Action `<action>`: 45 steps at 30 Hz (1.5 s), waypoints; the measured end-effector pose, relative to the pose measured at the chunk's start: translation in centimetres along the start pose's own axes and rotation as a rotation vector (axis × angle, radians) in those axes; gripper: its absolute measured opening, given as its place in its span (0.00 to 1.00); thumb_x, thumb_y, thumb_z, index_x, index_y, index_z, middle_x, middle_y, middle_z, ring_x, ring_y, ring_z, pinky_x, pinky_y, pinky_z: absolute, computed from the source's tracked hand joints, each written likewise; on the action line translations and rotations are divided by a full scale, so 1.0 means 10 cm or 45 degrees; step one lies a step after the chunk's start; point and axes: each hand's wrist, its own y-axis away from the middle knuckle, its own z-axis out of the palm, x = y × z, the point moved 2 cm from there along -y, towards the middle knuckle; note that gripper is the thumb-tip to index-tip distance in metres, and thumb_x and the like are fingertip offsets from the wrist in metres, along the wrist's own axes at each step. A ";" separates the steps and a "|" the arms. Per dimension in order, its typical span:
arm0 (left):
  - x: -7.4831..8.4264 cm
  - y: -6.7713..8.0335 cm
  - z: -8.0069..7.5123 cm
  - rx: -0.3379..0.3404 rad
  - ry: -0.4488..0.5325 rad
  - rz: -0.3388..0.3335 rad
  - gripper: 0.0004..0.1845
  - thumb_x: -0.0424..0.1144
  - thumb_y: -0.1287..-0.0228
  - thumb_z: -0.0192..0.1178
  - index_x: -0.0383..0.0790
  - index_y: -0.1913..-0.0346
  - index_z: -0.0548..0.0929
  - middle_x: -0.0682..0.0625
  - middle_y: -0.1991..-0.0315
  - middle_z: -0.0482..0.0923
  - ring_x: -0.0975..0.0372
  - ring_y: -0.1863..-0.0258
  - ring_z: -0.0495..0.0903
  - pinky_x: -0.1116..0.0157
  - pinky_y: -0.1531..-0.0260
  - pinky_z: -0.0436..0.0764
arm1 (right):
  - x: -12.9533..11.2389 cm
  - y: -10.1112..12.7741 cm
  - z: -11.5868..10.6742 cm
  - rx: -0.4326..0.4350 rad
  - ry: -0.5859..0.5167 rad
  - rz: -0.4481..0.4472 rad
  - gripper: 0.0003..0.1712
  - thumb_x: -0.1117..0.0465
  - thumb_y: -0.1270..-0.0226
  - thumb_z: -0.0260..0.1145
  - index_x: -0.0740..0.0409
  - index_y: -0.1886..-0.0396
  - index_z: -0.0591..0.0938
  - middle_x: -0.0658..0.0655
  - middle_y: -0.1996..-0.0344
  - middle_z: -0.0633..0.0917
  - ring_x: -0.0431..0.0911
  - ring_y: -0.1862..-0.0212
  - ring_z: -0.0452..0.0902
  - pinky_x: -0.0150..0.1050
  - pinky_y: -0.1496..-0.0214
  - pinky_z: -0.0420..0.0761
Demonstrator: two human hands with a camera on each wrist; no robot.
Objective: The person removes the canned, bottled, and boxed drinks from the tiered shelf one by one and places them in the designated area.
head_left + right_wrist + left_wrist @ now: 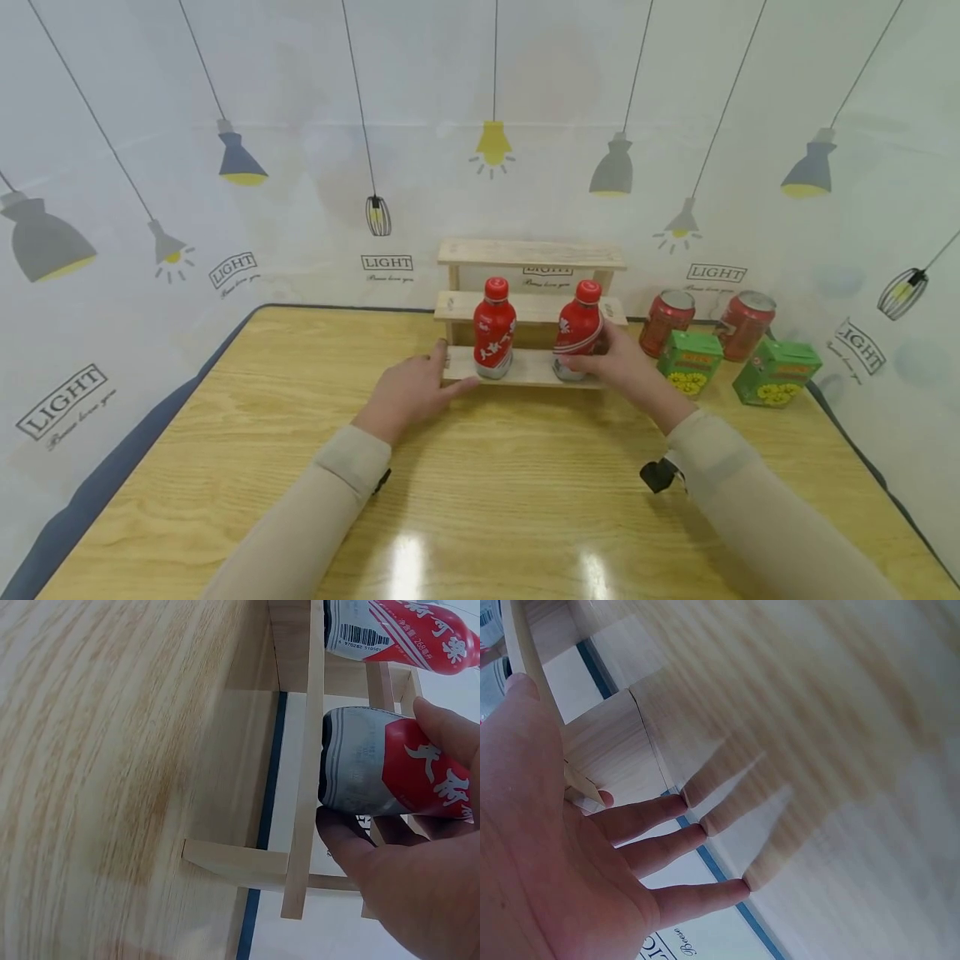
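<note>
Two red bottles were already stood on the bottom step of the little wooden rack (529, 253). The left bottle (493, 328) was let go of, while the right bottle (578, 330) was gripped low down by the right hand (622, 369), fingers curled round it. The left hand (408, 392) was laid flat and relaxed against the rack's left end, nothing held. The two upper steps were left bare. Just right of the rack, two red cans (666, 321) and two green cartons (689, 361) were parked on the worktop (247, 433), clear of both hands.
</note>
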 end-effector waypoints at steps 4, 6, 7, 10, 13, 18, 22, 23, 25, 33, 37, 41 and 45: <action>0.00 -0.01 -0.01 -0.004 -0.001 -0.005 0.61 0.85 0.33 0.41 0.40 0.14 0.52 0.38 0.30 0.80 0.44 0.35 0.84 0.45 0.39 0.87 | -0.01 0.00 -0.01 0.007 0.006 0.007 0.41 0.55 0.31 0.77 0.54 0.22 0.70 0.63 0.27 0.78 0.60 0.26 0.74 0.61 0.21 0.72; 0.00 0.00 -0.01 -0.003 -0.001 0.001 0.60 0.84 0.32 0.42 0.39 0.14 0.53 0.38 0.30 0.81 0.44 0.35 0.84 0.45 0.39 0.87 | 0.00 0.01 -0.02 0.015 0.004 0.015 0.41 0.54 0.31 0.77 0.54 0.22 0.69 0.63 0.27 0.78 0.60 0.26 0.74 0.62 0.21 0.72; 0.00 0.00 -0.01 -0.002 -0.002 0.003 0.60 0.84 0.32 0.42 0.39 0.14 0.53 0.37 0.31 0.81 0.44 0.35 0.84 0.45 0.40 0.87 | 0.01 0.01 -0.02 0.019 0.000 0.016 0.42 0.54 0.31 0.77 0.54 0.22 0.69 0.63 0.27 0.78 0.60 0.25 0.73 0.62 0.20 0.71; 0.01 0.01 -0.02 0.002 0.002 0.012 0.60 0.84 0.32 0.42 0.38 0.15 0.54 0.37 0.32 0.82 0.44 0.36 0.85 0.46 0.40 0.87 | 0.03 0.03 -0.03 0.040 -0.025 0.011 0.44 0.54 0.32 0.78 0.54 0.21 0.67 0.63 0.26 0.78 0.61 0.24 0.72 0.62 0.20 0.70; 0.01 0.01 -0.02 0.002 0.003 0.012 0.60 0.84 0.32 0.42 0.39 0.15 0.54 0.37 0.32 0.82 0.44 0.37 0.85 0.45 0.40 0.87 | 0.07 0.08 -0.07 0.071 -0.041 0.004 0.47 0.53 0.33 0.79 0.52 0.20 0.65 0.62 0.25 0.77 0.61 0.24 0.72 0.62 0.20 0.71; 0.00 0.00 -0.01 0.000 0.001 0.007 0.61 0.85 0.33 0.41 0.39 0.14 0.53 0.38 0.31 0.81 0.44 0.35 0.84 0.45 0.40 0.87 | 0.12 0.23 -0.14 0.117 -0.079 0.000 0.48 0.54 0.33 0.79 0.50 0.19 0.65 0.62 0.24 0.76 0.62 0.23 0.71 0.63 0.23 0.74; -0.02 -0.01 0.02 0.001 0.000 0.008 0.62 0.86 0.34 0.40 0.39 0.14 0.53 0.38 0.31 0.81 0.44 0.36 0.85 0.46 0.40 0.87 | 0.19 0.36 -0.19 0.165 -0.124 0.014 0.49 0.56 0.34 0.80 0.51 0.19 0.65 0.63 0.24 0.76 0.63 0.23 0.71 0.60 0.24 0.75; -0.03 -0.02 0.02 0.001 -0.001 0.008 0.62 0.86 0.35 0.39 0.39 0.14 0.53 0.38 0.32 0.82 0.45 0.36 0.85 0.46 0.40 0.87 | 0.21 0.39 -0.21 0.181 -0.122 0.015 0.49 0.56 0.34 0.80 0.51 0.18 0.64 0.63 0.24 0.76 0.63 0.23 0.71 0.58 0.25 0.76; -0.03 -0.02 0.03 0.003 -0.001 0.009 0.63 0.87 0.35 0.39 0.39 0.14 0.53 0.37 0.32 0.82 0.44 0.37 0.85 0.46 0.40 0.87 | 0.25 0.47 -0.25 0.212 -0.116 0.035 0.50 0.54 0.34 0.80 0.51 0.18 0.63 0.63 0.24 0.76 0.63 0.23 0.71 0.56 0.26 0.77; -0.04 -0.02 0.05 -0.007 0.001 0.002 0.63 0.87 0.35 0.39 0.39 0.14 0.52 0.37 0.33 0.83 0.44 0.36 0.85 0.45 0.39 0.87 | 0.42 0.86 -0.53 0.301 -0.080 0.073 0.50 0.47 0.31 0.78 0.45 0.16 0.62 0.56 0.23 0.75 0.54 0.24 0.73 0.39 0.32 0.82; -0.04 -0.02 0.05 0.002 0.004 0.012 0.63 0.87 0.35 0.39 0.39 0.14 0.52 0.37 0.34 0.83 0.44 0.37 0.85 0.45 0.40 0.87 | 0.60 1.07 -0.73 0.414 -0.157 0.066 0.44 0.51 0.29 0.77 0.37 0.19 0.67 0.37 0.33 0.78 0.31 0.36 0.75 0.19 0.47 0.80; -0.04 -0.02 0.04 0.014 -0.002 0.017 0.63 0.87 0.35 0.39 0.39 0.14 0.53 0.36 0.34 0.83 0.44 0.37 0.85 0.46 0.41 0.87 | 0.75 1.26 -0.94 0.526 -0.172 0.084 0.42 0.52 0.29 0.77 0.34 0.20 0.69 0.27 0.39 0.77 0.23 0.44 0.73 0.18 0.52 0.78; -0.04 -0.01 0.03 0.013 -0.006 0.020 0.63 0.87 0.35 0.39 0.39 0.14 0.53 0.36 0.33 0.82 0.44 0.36 0.85 0.46 0.41 0.87 | 0.87 1.45 -1.14 0.652 -0.209 0.194 0.44 0.52 0.31 0.78 0.32 0.19 0.69 0.28 0.39 0.78 0.24 0.47 0.72 0.17 0.56 0.74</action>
